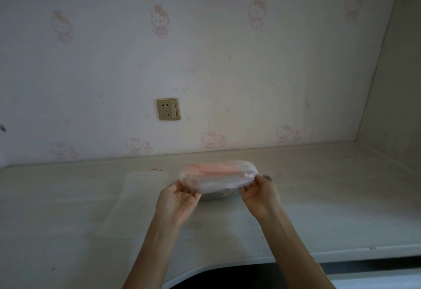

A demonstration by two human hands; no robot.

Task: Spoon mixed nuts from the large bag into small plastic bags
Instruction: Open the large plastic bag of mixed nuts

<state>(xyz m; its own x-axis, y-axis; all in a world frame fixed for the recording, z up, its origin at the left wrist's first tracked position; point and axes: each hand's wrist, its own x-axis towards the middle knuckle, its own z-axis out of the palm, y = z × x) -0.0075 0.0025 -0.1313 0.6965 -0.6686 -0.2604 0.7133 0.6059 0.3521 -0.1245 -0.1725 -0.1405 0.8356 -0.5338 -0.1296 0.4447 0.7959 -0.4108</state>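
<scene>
The large bag [218, 176] is held up just above the table [319, 197], in front of the wall socket [168, 109] and nearer the person. It is gripped at both ends: the left hand [176, 200] has its fingers curled round the left edge, and the right hand [259, 192] pinches the right edge between thumb and fingers. The bag is blurred; a pink band shows through cloudy plastic, and its contents cannot be made out. Something dark lies under it on the table, too hidden to name. A flat clear bag [136, 195] lies on the table left of the large bag, well apart from it.

The large bag is judged soft, slack and slippery, with some weight if nuts are inside. It is best taken by the rim at two opposite points, so the mouth stays up and nothing spills.
</scene>
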